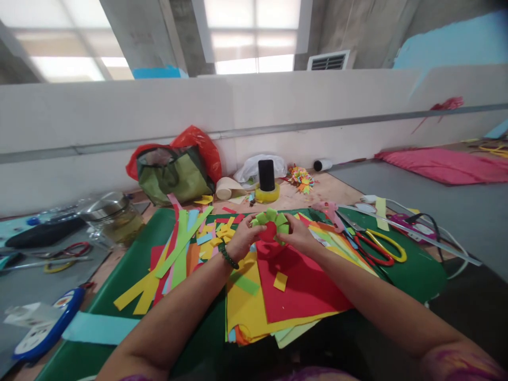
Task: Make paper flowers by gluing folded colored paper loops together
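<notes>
Fingers (252, 226) of the left hand (242, 239) and the right hand (298, 235) close on a flower (271, 221) from either side. It is made of green paper loops ringing a red centre, and it is held just above the mat (130, 275). A dark bracelet (227, 256) circles the left wrist. At 6 o'clock from the flower lies a red sheet (305, 288) on a yellow sheet (242, 312). At 8 o'clock lie loose strips (174, 254), at 3 o'clock scissors (379, 246). At 12 o'clock a phone (266, 174) stands in a tape roll (268, 196). A bag (170, 177) sits at 10 o'clock, a jar (115, 217) at 9.
</notes>
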{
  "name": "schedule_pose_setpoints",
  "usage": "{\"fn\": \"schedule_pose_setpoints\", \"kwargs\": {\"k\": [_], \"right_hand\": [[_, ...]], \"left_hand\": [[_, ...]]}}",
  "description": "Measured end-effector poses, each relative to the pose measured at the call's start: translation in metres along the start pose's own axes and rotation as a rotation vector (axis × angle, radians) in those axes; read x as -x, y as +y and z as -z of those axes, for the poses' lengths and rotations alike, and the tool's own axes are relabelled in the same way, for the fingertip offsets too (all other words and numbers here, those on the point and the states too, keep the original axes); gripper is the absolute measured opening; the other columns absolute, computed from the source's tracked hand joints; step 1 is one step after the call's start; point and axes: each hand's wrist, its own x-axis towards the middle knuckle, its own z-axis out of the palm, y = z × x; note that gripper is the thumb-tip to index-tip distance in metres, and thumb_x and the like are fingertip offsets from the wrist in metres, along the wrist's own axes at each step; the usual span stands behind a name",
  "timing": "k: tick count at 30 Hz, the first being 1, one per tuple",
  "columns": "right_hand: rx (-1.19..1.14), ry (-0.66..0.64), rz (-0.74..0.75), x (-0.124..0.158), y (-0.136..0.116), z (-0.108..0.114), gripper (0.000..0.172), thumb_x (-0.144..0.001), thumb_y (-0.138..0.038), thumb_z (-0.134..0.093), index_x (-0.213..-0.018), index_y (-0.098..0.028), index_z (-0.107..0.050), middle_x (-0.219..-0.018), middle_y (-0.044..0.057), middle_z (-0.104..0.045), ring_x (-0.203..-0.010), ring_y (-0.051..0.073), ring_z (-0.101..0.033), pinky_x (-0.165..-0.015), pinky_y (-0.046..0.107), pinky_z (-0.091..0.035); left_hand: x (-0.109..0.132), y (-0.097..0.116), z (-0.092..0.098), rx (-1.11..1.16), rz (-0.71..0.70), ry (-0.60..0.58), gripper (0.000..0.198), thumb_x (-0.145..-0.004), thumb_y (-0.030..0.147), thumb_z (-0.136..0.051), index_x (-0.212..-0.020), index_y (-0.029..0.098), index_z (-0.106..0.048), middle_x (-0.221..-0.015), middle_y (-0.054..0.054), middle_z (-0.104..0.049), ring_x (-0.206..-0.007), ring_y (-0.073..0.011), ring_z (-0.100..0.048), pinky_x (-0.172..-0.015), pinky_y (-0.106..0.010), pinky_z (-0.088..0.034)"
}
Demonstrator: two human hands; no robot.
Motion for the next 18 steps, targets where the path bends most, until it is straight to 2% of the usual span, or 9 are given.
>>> {"fn": "schedule_pose_setpoints", "kwargs": {"k": [4,7,10,12,14,18], "right_hand": [[-0.039,0.019,0.01,-0.001,0.005,-0.003,0.046,-0.064,-0.023,-0.06,-0.109,-0.019,-0.049,-0.104,0.006,-0.067,-0.09,0.021,-0.065,-0.076,0.032,-0.054],[-0.033,0.02,0.019,-0.003,0.01,-0.002,0.046,-0.065,-0.022,-0.06,-0.109,-0.02,-0.049,-0.1,0.004,-0.068,-0.088,0.021,-0.065,-0.077,0.033,-0.053],[-0.007,0.023,0.023,-0.004,0.015,-0.001,0.046,-0.064,-0.023,-0.062,-0.109,-0.021,-0.051,-0.094,0.003,-0.068,-0.085,0.021,-0.065,-0.074,0.032,-0.053],[0.005,0.035,0.041,-0.003,0.017,-0.001,0.045,-0.064,-0.024,-0.062,-0.107,-0.019,-0.052,-0.092,0.003,-0.067,-0.083,0.021,-0.064,-0.072,0.031,-0.052],[0.008,0.043,0.06,-0.002,0.016,-0.002,0.042,-0.063,-0.024,-0.061,-0.105,-0.018,-0.054,-0.091,0.003,-0.066,-0.082,0.02,-0.064,-0.071,0.031,-0.052],[-0.079,0.078,0.046,-0.002,0.016,-0.004,0.041,-0.063,-0.024,-0.063,-0.103,-0.02,-0.055,-0.093,0.003,-0.068,-0.08,0.019,-0.064,-0.071,0.03,-0.052]], "left_hand": [[0.0,-0.002,0.0,-0.012,0.024,0.008,0.047,-0.056,0.018,-0.079,-0.098,0.017,-0.058,-0.089,-0.003,-0.071,-0.075,-0.0159,-0.069,-0.067,-0.026,-0.056],[-0.002,0.0,0.002,-0.036,0.055,0.06,0.044,-0.06,0.02,-0.077,-0.099,0.019,-0.058,-0.085,-0.001,-0.071,-0.065,-0.0129,-0.067,-0.06,-0.023,-0.054],[-0.004,0.005,0.003,-0.008,0.132,0.08,0.031,-0.071,0.033,-0.069,-0.097,0.019,-0.059,-0.079,0.0,-0.07,-0.058,-0.0117,-0.065,-0.055,-0.021,-0.051],[-0.005,0.008,0.003,-0.003,0.17,0.066,0.029,-0.076,0.041,-0.065,-0.092,0.017,-0.061,-0.075,-0.001,-0.069,-0.057,-0.0125,-0.065,-0.054,-0.022,-0.051],[-0.005,0.009,0.003,-0.034,0.158,0.067,0.033,-0.072,0.044,-0.07,-0.088,0.017,-0.06,-0.073,-0.001,-0.068,-0.056,-0.0122,-0.064,-0.053,-0.022,-0.051],[-0.004,0.004,0.002,-0.085,0.114,0.117,0.049,-0.053,0.04,-0.087,-0.085,0.018,-0.057,-0.067,0.004,-0.062,-0.051,-0.0079,-0.058,-0.051,-0.02,-0.05]]}}
